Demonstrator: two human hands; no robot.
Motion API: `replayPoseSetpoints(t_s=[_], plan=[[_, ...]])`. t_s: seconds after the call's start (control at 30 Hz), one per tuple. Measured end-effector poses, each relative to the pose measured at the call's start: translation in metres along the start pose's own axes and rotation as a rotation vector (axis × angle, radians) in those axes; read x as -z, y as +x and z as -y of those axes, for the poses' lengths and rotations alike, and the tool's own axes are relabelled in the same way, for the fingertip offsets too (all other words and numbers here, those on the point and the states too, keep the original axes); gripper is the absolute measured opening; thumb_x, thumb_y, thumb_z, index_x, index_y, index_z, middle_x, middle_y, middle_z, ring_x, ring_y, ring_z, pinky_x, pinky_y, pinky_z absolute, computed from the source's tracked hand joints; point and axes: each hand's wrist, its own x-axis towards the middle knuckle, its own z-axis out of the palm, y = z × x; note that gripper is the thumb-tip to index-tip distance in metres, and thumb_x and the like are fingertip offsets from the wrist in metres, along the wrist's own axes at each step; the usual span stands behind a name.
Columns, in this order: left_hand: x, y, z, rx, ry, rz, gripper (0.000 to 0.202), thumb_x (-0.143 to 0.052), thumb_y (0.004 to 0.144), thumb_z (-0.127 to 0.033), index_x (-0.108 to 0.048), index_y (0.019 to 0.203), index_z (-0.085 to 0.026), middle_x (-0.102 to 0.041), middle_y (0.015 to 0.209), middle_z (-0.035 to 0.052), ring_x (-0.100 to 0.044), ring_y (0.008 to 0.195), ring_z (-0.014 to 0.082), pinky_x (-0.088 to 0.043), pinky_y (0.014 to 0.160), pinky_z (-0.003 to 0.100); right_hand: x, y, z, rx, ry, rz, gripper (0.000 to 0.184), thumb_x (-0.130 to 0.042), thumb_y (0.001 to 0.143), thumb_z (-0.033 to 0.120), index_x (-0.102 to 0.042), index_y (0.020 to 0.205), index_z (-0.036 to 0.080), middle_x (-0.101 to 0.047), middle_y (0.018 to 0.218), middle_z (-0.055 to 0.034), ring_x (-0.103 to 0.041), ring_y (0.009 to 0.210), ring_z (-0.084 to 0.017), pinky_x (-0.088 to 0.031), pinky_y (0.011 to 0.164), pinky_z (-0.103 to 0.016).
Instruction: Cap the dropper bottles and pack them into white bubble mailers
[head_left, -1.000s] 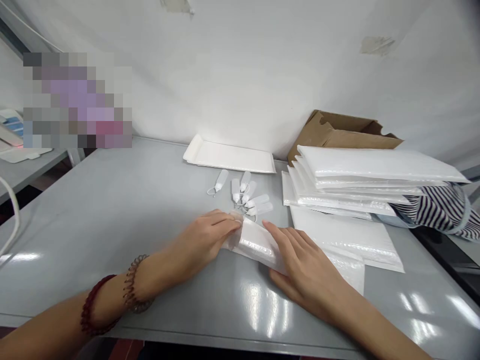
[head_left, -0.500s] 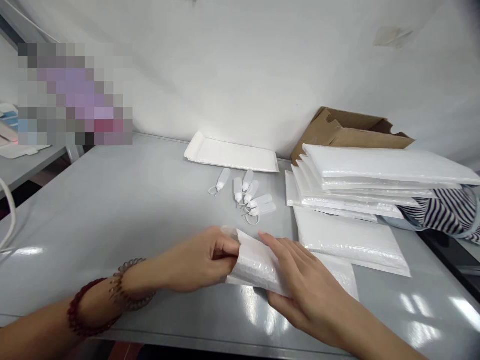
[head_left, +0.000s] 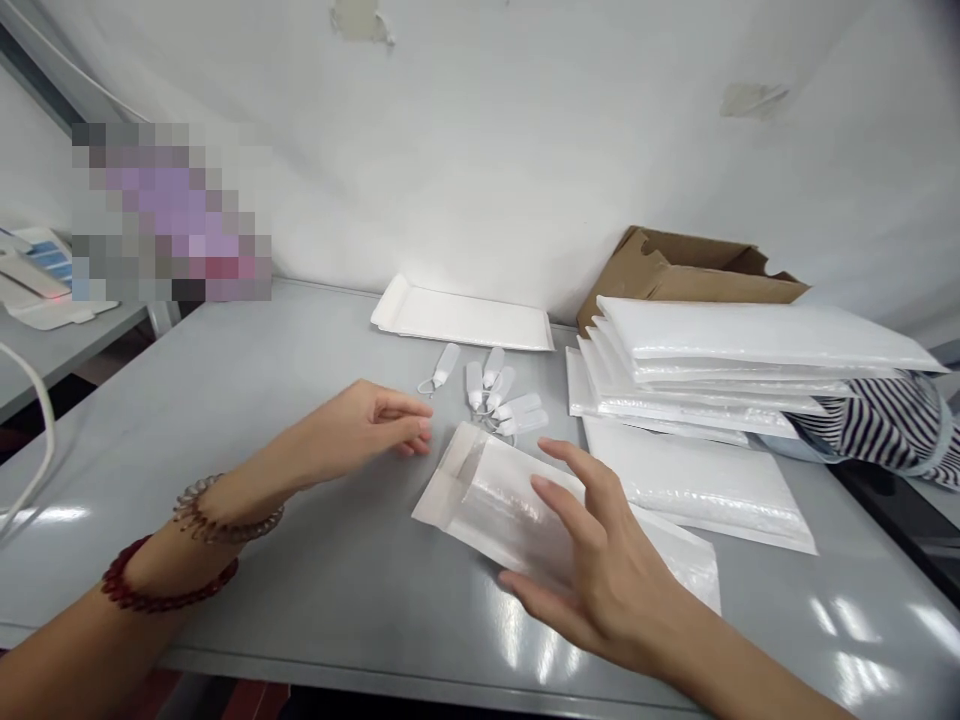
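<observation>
A white bubble mailer (head_left: 510, 500) lies on the grey table with its flap end toward the left. Over its right part hovers my right hand (head_left: 600, 550), fingers spread and curved, not closed on it; whether a fingertip touches it I cannot tell. Left of the flap, my left hand (head_left: 375, 430) is in the air with loosely bent fingers and nothing in them. Just beyond the mailer lie several small clear squeeze bottles (head_left: 499, 385) with white caps and thin cap straps. A flat stack of white mailers (head_left: 465, 318) rests behind the bottles.
To the right stands a pile of padded white mailers (head_left: 750, 340), with another mailer (head_left: 697, 475) in front of it. Behind the pile is an open cardboard box (head_left: 645, 270). Striped cloth (head_left: 877, 420) and a dark flat object (head_left: 900, 520) lie at the right edge. A white cable (head_left: 41, 420) hangs at left.
My left hand has let go of the mailer's open end and drawn back to the left. My right hand has loosened and spread its fingers. The mailer now lies flatter, its flap showing.
</observation>
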Motion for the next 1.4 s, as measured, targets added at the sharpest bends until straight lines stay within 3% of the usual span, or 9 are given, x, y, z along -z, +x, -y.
replayPoseSetpoints(t_s=[0.17,0.3,0.5,0.67,0.77,0.83,0.97,1.13,1.4], plan=[[-0.019,0.002,-0.003,0.025,-0.031,0.229,0.023,-0.057,0.086,-0.032,-0.073,0.091,-0.017,-0.075,0.077,0.0036,-0.071,0.072,0.0169,-0.058,0.069,0.025,0.002,0.006,0.004,0.093,-0.032,0.126,0.024,-0.053,0.090,0.022,-0.051,0.112,0.011,-0.056,0.112,-0.0178,-0.054,0.102,-0.030,-0.051,0.082,-0.047],[-0.031,0.004,0.000,-0.026,-0.018,0.281,0.024,-0.056,0.086,-0.033,-0.072,0.092,-0.016,-0.071,0.066,0.0017,-0.067,0.061,0.0151,-0.055,0.057,0.022,-0.005,0.006,0.001,0.043,-0.040,0.329,0.029,-0.053,0.092,0.031,-0.056,0.114,0.012,-0.062,0.114,-0.0135,-0.056,0.107,-0.030,-0.050,0.089,-0.049],[-0.047,-0.003,-0.001,-0.172,0.072,0.255,0.029,-0.049,0.091,-0.034,-0.068,0.082,-0.015,-0.067,0.064,0.0021,-0.063,0.059,0.0145,-0.052,0.056,0.024,-0.002,0.002,-0.001,0.066,-0.027,0.326,0.038,-0.053,0.092,0.036,-0.056,0.121,0.011,-0.060,0.122,-0.0150,-0.055,0.114,-0.030,-0.048,0.095,-0.050],[-0.071,-0.010,0.002,-0.592,0.297,0.079,0.021,-0.046,0.092,-0.017,-0.065,0.099,-0.013,-0.062,0.105,0.0101,-0.057,0.096,0.0197,-0.048,0.089,0.033,-0.001,0.001,-0.002,0.086,-0.021,0.328,0.040,-0.052,0.093,0.035,-0.054,0.123,0.010,-0.060,0.123,-0.0162,-0.054,0.117,-0.031,-0.047,0.097,-0.050],[-0.075,-0.010,0.007,-0.892,0.586,0.033,0.024,-0.040,0.094,-0.009,-0.063,0.099,-0.008,-0.060,0.105,0.0133,-0.055,0.102,0.0216,-0.048,0.093,0.036,-0.004,0.002,-0.003,0.071,-0.027,0.254,0.036,-0.048,0.094,0.027,-0.054,0.122,0.004,-0.061,0.120,-0.0198,-0.057,0.114,-0.030,-0.050,0.095,-0.048],[-0.073,-0.011,0.009,-0.956,0.710,0.035,0.023,-0.039,0.093,-0.006,-0.062,0.096,-0.009,-0.061,0.103,0.0126,-0.056,0.100,0.0212,-0.050,0.092,0.035,-0.007,0.002,-0.003,0.055,-0.054,0.230,0.038,-0.047,0.095,0.027,-0.052,0.124,0.002,-0.058,0.124,-0.0228,-0.055,0.116,-0.032,-0.050,0.093,-0.049],[-0.069,-0.018,0.005,-0.981,0.867,0.037,0.020,-0.043,0.087,-0.005,-0.062,0.085,-0.011,-0.061,0.092,0.0114,-0.058,0.087,0.0221,-0.054,0.078,0.034,-0.014,0.002,-0.002,0.103,-0.162,0.274,0.054,-0.045,0.095,0.042,-0.043,0.134,0.005,-0.043,0.144,-0.0220,-0.038,0.133,-0.037,-0.046,0.095,-0.060],[-0.068,-0.028,0.000,-0.983,0.967,0.058,0.018,-0.047,0.083,-0.007,-0.059,0.071,-0.013,-0.057,0.074,0.0070,-0.054,0.066,0.0201,-0.050,0.057,0.033,-0.020,0.000,0.004,0.128,-0.218,0.253,0.064,-0.048,0.091,0.054,-0.043,0.132,0.005,-0.044,0.141,-0.0248,-0.036,0.134,-0.041,-0.045,0.092,-0.065],[-0.060,-0.034,-0.004,-0.868,0.941,0.180,0.009,-0.054,0.088,-0.020,-0.059,0.085,-0.014,-0.059,0.082,0.0052,-0.055,0.075,0.0205,-0.045,0.059,0.033,-0.023,-0.002,0.005,0.058,-0.257,0.230,0.087,-0.060,0.079,0.063,-0.037,0.134,0.000,-0.046,0.131,-0.0389,-0.037,0.129,-0.050,-0.045,0.092,-0.064]])
